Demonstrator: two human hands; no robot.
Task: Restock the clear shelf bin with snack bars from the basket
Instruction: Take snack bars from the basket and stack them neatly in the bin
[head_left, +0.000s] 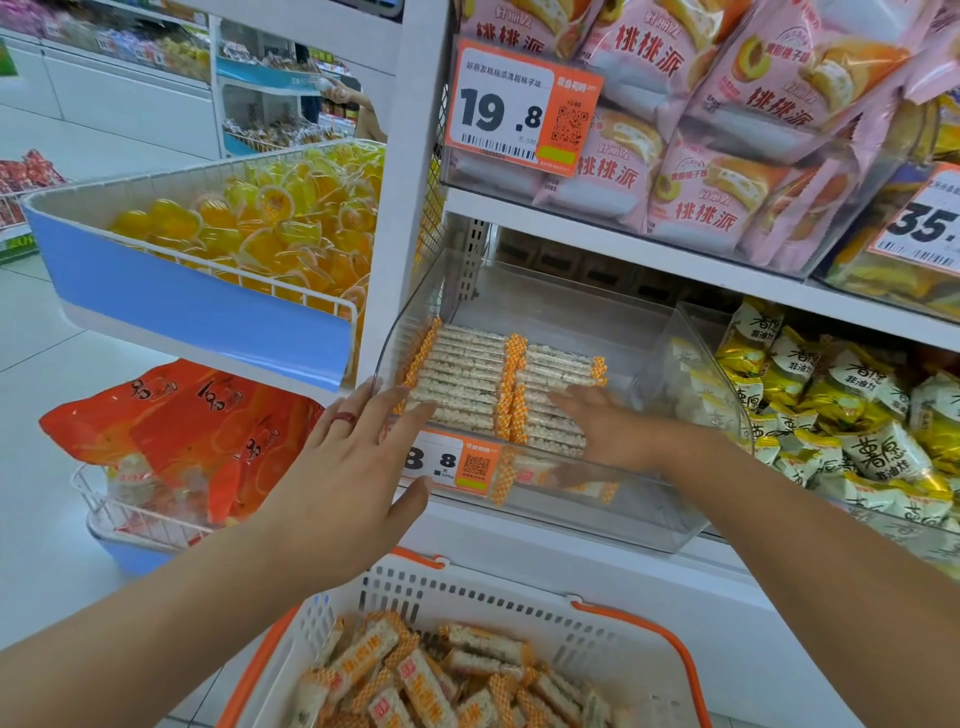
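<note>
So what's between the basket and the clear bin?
Head view: only the white shelf front lies between the basket and the clear bin; nothing blocks that stretch.

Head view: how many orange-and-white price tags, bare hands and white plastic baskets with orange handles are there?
Orange-and-white price tags: 3
Bare hands, left hand and right hand: 2
White plastic basket with orange handles: 1
Total: 6

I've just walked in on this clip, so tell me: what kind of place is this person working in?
Most likely a snack shop or supermarket aisle. Orange price tags hang on the shelves, packaged pink cakes fill bins, and a shopping basket of snack bars waits below the clear bin.
</note>
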